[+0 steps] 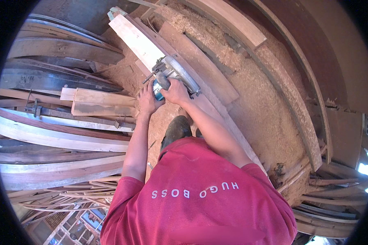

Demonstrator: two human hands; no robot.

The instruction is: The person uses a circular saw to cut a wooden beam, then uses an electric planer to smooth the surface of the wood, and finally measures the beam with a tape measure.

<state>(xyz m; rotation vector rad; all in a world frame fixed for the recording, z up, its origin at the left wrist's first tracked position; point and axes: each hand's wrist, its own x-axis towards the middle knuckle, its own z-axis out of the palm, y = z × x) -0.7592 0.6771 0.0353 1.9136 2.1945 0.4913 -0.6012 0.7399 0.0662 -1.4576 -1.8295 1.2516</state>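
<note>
A circular saw (178, 73) with a silver guard and a blue motor housing sits on a pale board (135, 36), which runs away from me to the upper left. My right hand (176, 91) is wrapped round the saw's rear handle. Against the blue housing, on the left side, my left hand (147, 101) grips with fingers bent; part of its grasp is hidden. The blade is out of sight beneath the guard. Under and beside the pale board lies a longer plank (210, 104) that reaches back past my right arm.
Many planks (61, 132) are stacked along the left. Short boards (104, 102) jut toward my left hand. Sawdust and shavings (261, 110) cover the floor, with a loose plank (200, 61) on it. Long curved-looking timbers (288, 87) line the right side. My shoe (178, 128) stands close behind the saw.
</note>
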